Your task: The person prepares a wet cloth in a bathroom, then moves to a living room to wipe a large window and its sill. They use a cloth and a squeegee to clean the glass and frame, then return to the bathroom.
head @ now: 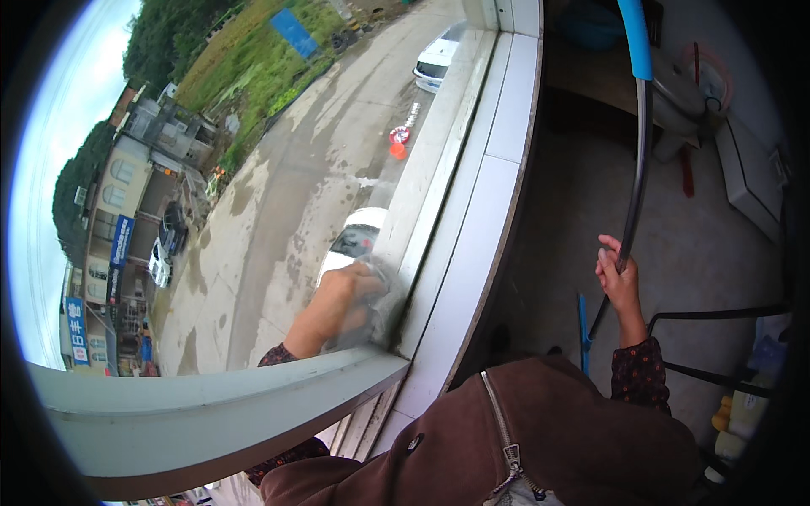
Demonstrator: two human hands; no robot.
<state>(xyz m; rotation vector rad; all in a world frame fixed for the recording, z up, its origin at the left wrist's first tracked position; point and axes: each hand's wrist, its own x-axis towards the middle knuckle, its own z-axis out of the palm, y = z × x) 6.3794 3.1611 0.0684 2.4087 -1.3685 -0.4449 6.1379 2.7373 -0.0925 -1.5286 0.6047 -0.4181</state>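
My left hand [345,297] is seen through the window glass, pressing a crumpled grey cloth [387,297] at the pane's lower corner. The left sleeve passes behind the pale window frame [221,405], so part of that arm is hidden. My right hand [619,278] grips the dark shaft of a long-handled tool [638,164] with a blue grip [635,38] at its upper end. Down by the floor, the shaft meets a narrow blue head [583,335], which looks like a squeegee or wiper.
A white tiled sill [487,209] runs alongside the window track. Indoors, a black metal bar frame [715,314] juts in beside my right arm, with bottles [747,408] below it. A white box [750,174] stands farther back. Outside are a road and parked cars [357,234].
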